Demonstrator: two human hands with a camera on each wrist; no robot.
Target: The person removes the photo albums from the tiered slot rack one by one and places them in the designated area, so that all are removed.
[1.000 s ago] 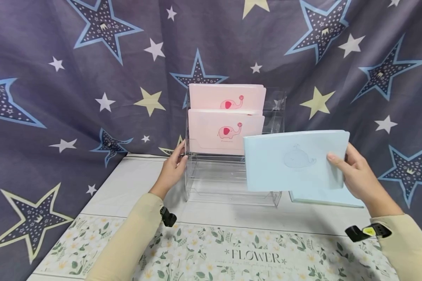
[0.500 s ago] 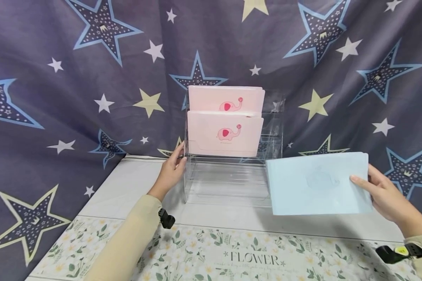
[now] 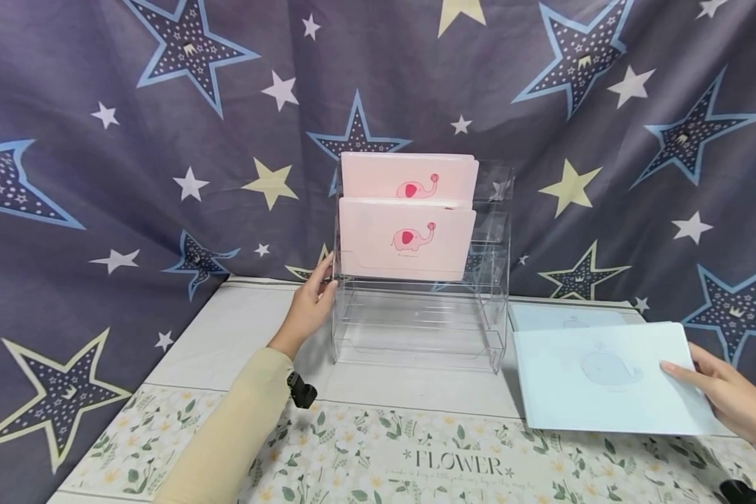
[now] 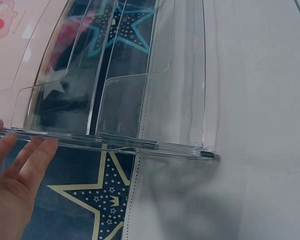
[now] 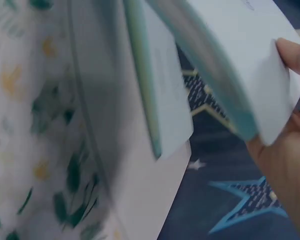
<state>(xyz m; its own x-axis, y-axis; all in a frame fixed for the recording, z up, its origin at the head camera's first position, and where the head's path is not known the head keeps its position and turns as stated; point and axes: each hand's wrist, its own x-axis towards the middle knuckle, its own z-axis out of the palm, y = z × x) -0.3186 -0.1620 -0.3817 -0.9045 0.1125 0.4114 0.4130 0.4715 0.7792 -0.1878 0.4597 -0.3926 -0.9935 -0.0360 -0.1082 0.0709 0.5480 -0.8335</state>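
Note:
A clear acrylic rack (image 3: 416,329) with stepped tiers stands in the middle of the head view. Its upper tiers hold pink notebooks (image 3: 409,238) with an elephant print. My left hand (image 3: 309,308) touches the rack's left side panel, its fingertips against the edge (image 4: 90,142) in the left wrist view. At the right, my right hand (image 3: 724,385) pinches the right end of a light blue notebook (image 3: 592,385) with a whale print, thumb on its cover. Behind and below it, partly hidden, lies another light blue notebook (image 3: 542,316).
The white table (image 3: 239,322) carries a floral mat (image 3: 327,448) with the word FLOWER along its front. A dark curtain (image 3: 416,70) with stars hangs directly behind the rack.
My right hand has carried the light blue notebook from in front of the rack's right side rightward and down towards the table. My left hand stays on the rack.

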